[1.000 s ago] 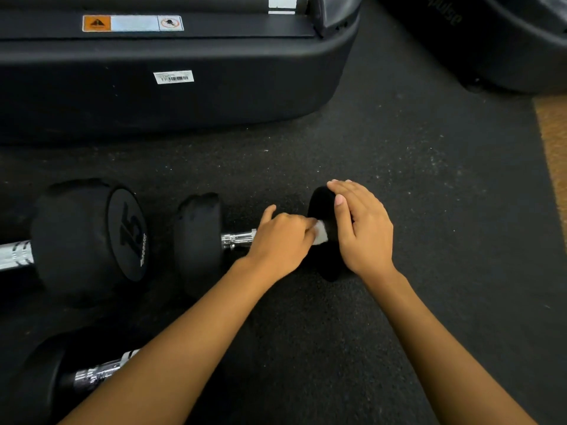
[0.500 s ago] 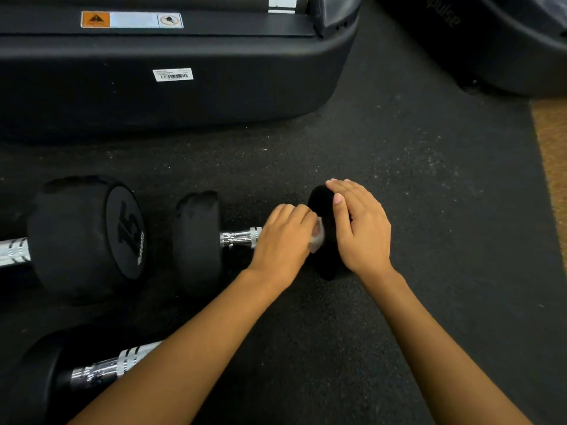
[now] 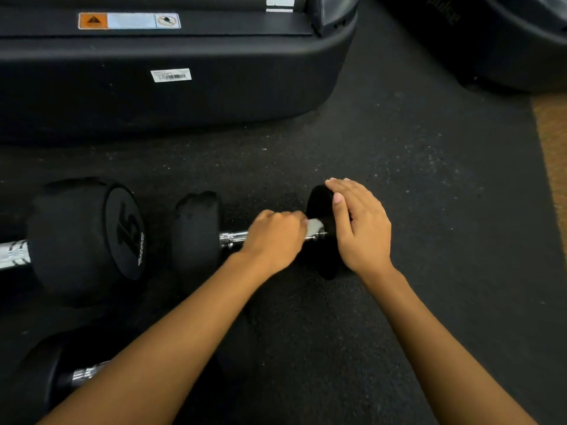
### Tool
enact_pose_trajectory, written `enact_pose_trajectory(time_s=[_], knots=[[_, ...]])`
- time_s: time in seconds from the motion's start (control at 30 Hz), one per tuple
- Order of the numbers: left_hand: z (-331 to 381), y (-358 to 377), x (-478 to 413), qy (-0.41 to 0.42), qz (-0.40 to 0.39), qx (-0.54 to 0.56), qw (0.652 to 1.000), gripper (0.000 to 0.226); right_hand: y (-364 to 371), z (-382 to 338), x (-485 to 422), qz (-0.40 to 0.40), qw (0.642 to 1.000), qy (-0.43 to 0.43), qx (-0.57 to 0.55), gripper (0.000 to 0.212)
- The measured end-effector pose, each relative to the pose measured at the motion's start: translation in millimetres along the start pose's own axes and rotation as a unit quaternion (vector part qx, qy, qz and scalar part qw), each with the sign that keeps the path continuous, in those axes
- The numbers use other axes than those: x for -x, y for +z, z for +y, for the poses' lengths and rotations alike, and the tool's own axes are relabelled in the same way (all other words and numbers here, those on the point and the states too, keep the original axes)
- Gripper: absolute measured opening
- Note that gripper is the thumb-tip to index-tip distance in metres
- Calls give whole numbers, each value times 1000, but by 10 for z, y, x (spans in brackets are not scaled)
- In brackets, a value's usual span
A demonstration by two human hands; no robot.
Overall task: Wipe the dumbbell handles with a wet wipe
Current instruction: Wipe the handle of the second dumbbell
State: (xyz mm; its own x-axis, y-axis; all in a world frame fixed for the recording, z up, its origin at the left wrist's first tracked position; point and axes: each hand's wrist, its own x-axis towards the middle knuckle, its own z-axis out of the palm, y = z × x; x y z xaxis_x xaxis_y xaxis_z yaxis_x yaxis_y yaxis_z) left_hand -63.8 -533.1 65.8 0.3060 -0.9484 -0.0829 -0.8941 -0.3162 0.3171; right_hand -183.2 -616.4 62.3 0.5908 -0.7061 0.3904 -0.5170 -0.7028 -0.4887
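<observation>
1. The handle [image 3: 233,239] of the small dumbbell [image 3: 199,262] lies on the floor mat [image 3: 399,194]. Its long axis runs left to right across your view. All positions below are given relative to this dumbbell.

2. The wet wipe [image 3: 314,226] sits on the handle at its right end, just beside the right head [image 3: 317,200]. Only a white edge shows between your hands.

3. Your left hand [image 3: 274,240] is curled round the handle and grips it, with the wipe under the fingers. Bare chrome shows only to the left of this hand, between it and the left head [image 3: 194,225].

4. Your right hand [image 3: 360,233] rests on top of the right head, fingers straight, holding nothing. It appears to steady the dumbbell.

5. The exposed length of handle lies to the left of the grip. The stroke should therefore run leftward along the axis, toward the left head. The left hand is already on the handle and is the one to make it.

6. The dumbbell may roll or slide under the stroke. Press down on the right head while you wipe.

7. A dumbbell marked 15 [image 3: 86,234] lies just left of the left head, on roughly the same axis. A third dumbbell [image 3: 40,378] lies to the left and nearer to you, partly hidden by your left forearm. Whether their handles have been wiped cannot be told.

8. A black machine base [image 3: 184,96] stands beyond the dumbbell, well apart.
</observation>
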Motion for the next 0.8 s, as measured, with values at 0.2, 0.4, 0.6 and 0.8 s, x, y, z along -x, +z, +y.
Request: enact_pose_trajectory(time_s=[0.2,0.4,0.6,0.8], knots=[[-8,-75,-90,-30,-51,-76,995,27,20,-16,-6,-1,1000,-2,-2,43],[-14,9,5,-8,-11,49,999,33,-7,-11,3,1,1000,-2,2,43],[42,26,-68,-26,-33,-31,999,35,9,-17,-8,7,1000,-1,-7,43],[-44,80,112,47,41,83,995,23,0,-1,-5,4,1000,-3,-11,43]])
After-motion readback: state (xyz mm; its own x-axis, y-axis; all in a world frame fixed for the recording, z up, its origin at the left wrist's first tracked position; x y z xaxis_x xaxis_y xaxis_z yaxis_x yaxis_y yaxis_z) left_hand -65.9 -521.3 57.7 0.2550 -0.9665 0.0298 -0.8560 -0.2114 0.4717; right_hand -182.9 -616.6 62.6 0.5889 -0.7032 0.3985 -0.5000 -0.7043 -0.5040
